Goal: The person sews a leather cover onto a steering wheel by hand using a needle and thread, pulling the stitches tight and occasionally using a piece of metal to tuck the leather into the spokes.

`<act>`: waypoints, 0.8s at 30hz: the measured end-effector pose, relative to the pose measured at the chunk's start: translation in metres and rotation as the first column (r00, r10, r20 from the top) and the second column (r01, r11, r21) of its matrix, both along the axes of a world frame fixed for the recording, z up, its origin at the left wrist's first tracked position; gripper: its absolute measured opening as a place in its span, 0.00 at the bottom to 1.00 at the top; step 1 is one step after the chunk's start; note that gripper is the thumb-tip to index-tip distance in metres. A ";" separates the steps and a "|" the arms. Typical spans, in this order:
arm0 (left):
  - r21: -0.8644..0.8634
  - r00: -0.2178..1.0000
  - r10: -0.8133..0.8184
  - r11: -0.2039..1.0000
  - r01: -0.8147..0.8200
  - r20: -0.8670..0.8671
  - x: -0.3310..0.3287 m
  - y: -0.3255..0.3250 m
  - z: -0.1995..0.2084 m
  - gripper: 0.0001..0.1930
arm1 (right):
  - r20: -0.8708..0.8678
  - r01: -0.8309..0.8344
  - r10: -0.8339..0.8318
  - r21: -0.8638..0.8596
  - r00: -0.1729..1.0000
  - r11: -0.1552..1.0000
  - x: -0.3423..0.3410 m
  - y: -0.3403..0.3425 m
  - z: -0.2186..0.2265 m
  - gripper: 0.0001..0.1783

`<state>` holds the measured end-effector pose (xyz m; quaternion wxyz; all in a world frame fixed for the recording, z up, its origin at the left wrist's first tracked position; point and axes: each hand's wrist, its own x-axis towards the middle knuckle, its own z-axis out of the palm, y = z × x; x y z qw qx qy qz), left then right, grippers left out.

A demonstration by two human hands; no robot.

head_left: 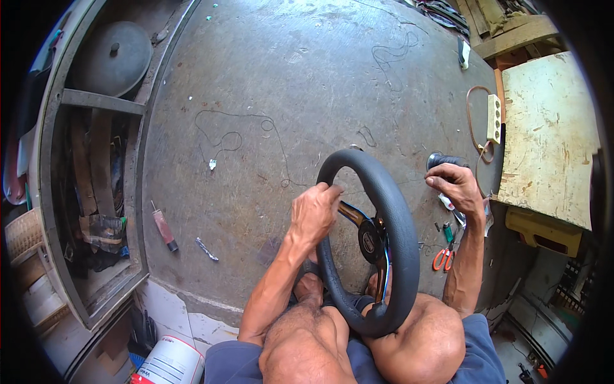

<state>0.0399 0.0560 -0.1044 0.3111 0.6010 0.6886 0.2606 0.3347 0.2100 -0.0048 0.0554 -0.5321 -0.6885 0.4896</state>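
A steering wheel (401,237) with a black textured rim stands tilted between my bent knees. Its spokes are dark and shiny, and a round hub (369,240) sits in the middle. My left hand (313,211) is closed around the rim's left side, its fingertips partly hidden. To the right of the wheel my right hand (455,187) is raised, thumb and fingers pinched on a thin dark thread (409,182) that runs toward the wheel. Just behind that hand lies a spool of dark thread (448,160). Orange-handled scissors (443,258) and a green-handled tool (448,233) lie below it on the floor.
Loose thread (268,125) curls across the grey floor. On the left are a red tube (164,229) and a metal-framed cabinet (102,101). A white power strip (494,120) and a pale board (543,137) stand right. A white bucket (169,361) is at lower left.
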 end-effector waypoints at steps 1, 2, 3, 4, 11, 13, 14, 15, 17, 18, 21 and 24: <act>0.005 1.000 -0.007 1.000 0.007 0.004 -0.003 0.003 0.000 0.08 | 0.004 0.007 -0.007 0.005 1.000 1.000 0.002 -0.002 0.002 0.10; 0.001 0.998 -0.057 0.998 0.057 0.016 -0.010 0.006 0.001 0.08 | 0.004 0.011 -0.011 0.006 1.000 1.000 0.003 -0.004 0.004 0.10; -0.004 0.994 -0.106 0.994 0.106 0.027 -0.016 0.008 0.002 0.08 | 0.002 0.013 -0.013 0.007 1.000 1.000 0.003 -0.005 0.005 0.09; 0.013 0.992 -0.124 0.992 0.124 0.024 -0.021 0.010 0.002 0.06 | -0.028 -0.004 0.005 0.020 1.000 1.000 0.005 -0.007 0.001 0.10; 0.121 0.918 -0.371 0.914 0.388 -0.139 -0.032 0.018 -0.003 0.05 | -0.044 0.088 -0.089 -0.023 0.995 0.996 0.007 -0.024 -0.016 0.10; 0.143 0.887 -0.418 0.883 0.448 -0.195 -0.032 0.021 -0.008 0.06 | -0.037 0.092 -0.092 -0.020 0.995 0.996 0.003 -0.026 -0.014 0.10; 0.162 0.852 -0.458 0.848 0.504 -0.253 -0.032 0.023 -0.011 0.07 | -0.029 0.093 -0.093 -0.016 0.995 0.996 0.002 -0.027 -0.013 0.10; 0.162 0.853 -0.457 0.849 0.503 -0.251 -0.032 0.025 -0.014 0.07 | -0.027 0.091 -0.092 -0.017 0.995 0.996 0.002 -0.028 -0.013 0.10; 0.151 0.791 -0.510 0.800 0.580 -0.337 -0.031 0.031 -0.017 0.08 | -0.045 0.101 -0.100 0.014 0.994 0.995 0.004 -0.030 -0.013 0.11; 0.152 0.791 -0.509 0.800 0.580 -0.339 -0.029 0.032 -0.017 0.08 | -0.046 0.100 -0.099 0.016 0.994 0.995 0.004 -0.030 -0.013 0.11; 0.041 0.749 -0.511 0.815 0.578 -0.422 -0.023 0.026 -0.020 0.08 | -0.035 0.153 -0.152 0.008 0.988 0.988 0.007 -0.038 -0.010 0.12; 0.236 0.878 -0.366 0.865 0.444 -0.310 -0.019 0.013 -0.022 0.05 | -0.029 0.180 -0.179 0.019 0.983 0.984 0.011 -0.045 -0.009 0.12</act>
